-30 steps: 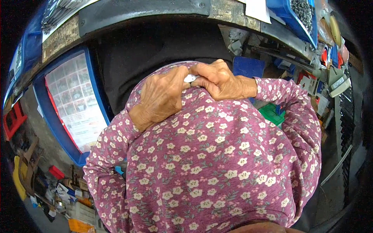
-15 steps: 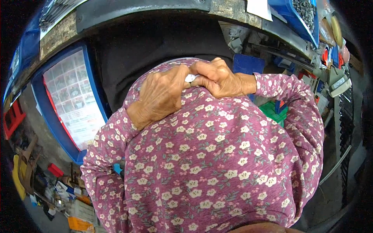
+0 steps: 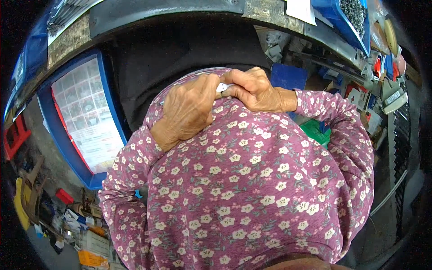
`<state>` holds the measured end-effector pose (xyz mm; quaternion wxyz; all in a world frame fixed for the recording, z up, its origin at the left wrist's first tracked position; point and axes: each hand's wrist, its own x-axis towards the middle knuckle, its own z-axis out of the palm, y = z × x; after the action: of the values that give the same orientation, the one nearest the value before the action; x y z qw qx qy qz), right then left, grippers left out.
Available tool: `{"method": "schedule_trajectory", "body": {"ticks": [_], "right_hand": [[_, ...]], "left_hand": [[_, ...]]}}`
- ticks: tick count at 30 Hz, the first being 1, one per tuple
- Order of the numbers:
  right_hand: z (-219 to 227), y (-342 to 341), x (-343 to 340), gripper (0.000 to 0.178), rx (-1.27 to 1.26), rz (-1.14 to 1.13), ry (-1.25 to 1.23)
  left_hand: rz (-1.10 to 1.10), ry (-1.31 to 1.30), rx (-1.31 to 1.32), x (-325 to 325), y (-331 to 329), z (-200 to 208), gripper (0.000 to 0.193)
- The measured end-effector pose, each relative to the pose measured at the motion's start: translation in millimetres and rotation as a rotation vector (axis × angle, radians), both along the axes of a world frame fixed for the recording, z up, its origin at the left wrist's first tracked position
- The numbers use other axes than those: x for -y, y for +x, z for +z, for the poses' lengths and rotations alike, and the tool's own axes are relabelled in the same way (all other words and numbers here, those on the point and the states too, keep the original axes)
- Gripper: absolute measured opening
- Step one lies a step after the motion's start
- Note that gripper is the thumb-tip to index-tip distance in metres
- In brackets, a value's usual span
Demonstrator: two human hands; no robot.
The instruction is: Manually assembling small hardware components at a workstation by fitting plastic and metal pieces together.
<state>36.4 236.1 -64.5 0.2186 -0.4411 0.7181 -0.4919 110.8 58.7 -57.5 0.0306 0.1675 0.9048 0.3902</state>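
Head view, the only one I get: right hand (image 3: 254,90) has thumb and index finger clamped on a small white piece (image 3: 221,87) with dark dots. Piece sits between the two hands, just in front of the flowered shirt (image 3: 243,180). Left hand (image 3: 189,105) is right beside it, back toward me, fingers curled; tips hidden, so I can't tell whether they grip it.

Writing: printed sheet (image 3: 85,108) in the blue tray (image 3: 62,130) at left, picture grid plus red and dark lines, too small for me to read. Grey-green device (image 3: 390,88) at right has a pale label (image 3: 394,97), also unreadable. Tabletop (image 3: 270,15) edge on top carries white paper (image 3: 300,10) and a blue bin (image 3: 333,24) of small dark pieces (image 3: 352,18).
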Motion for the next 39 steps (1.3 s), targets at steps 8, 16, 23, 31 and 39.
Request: {"method": "schedule_trajectory", "body": {"ticks": [8, 16, 23, 31, 39], "right_hand": [[-4.0, -3.8, -0.7, 0.017, 0.072, 0.027, -0.016], [-0.6, -3.1, -0.5, 0.016, -0.007, -0.071, 0.043], [-5.6, -4.4, -1.8, 0.017, 0.135, -0.065, 0.002], [-2.3, -8.6, -2.4, 0.020, 0.142, -0.020, 0.049], [-4.2, -9.7, -2.3, 0.020, 0.160, -0.023, 0.012]], "left_hand": [[0.004, -0.026, -0.039, 1.1, -2.8, 1.5, 0.018], [0.077, -0.032, -0.012, -1.9, -3.8, 3.6, 0.015], [0.037, -0.045, -0.077, -0.1, -7.6, 0.8, 0.011], [-0.010, -0.045, -0.111, 3.9, -11.6, 3.1, 0.009], [-0.027, -0.060, -0.129, 5.2, -14.0, 4.0, 0.010]]}}
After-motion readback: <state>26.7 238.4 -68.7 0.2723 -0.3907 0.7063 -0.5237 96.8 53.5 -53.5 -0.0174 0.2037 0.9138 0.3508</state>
